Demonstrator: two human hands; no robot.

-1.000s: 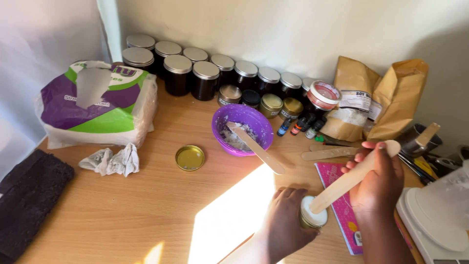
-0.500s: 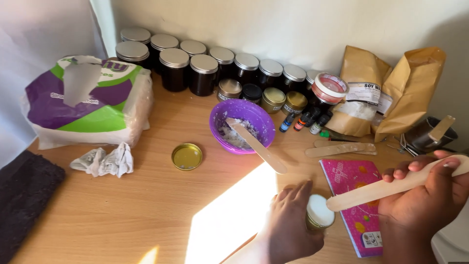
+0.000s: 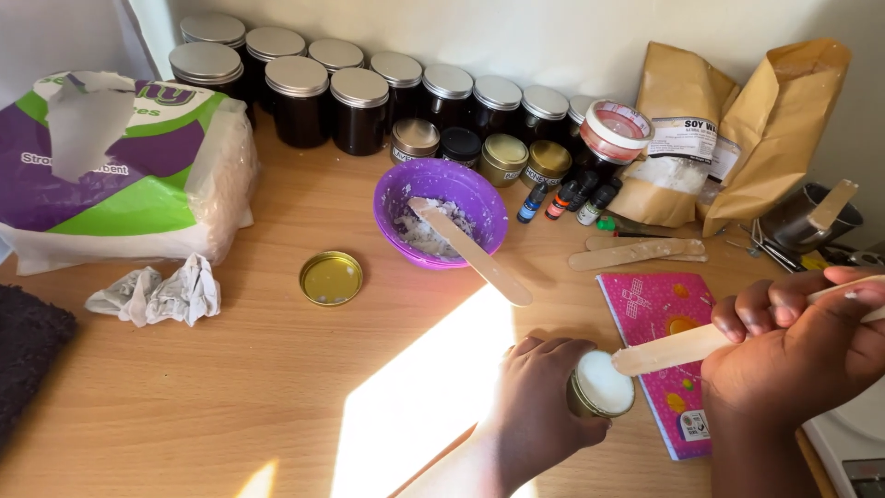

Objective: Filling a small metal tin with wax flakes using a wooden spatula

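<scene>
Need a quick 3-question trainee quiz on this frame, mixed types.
1. True or false: the left hand grips the small tin.
2. The stick in the right hand has its tip: A) in the purple bowl B) on the tin's white fill C) on the gold lid
3. What lies under the right hand on the table?

Key: 1 true; 2 B; 3 a pink notebook.

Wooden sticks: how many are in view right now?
5. One wooden stick in the right hand over the small tin held by the left hand; one in the purple bowl; two overlapping flat; one in the metal cup. More may be hidden.
</scene>
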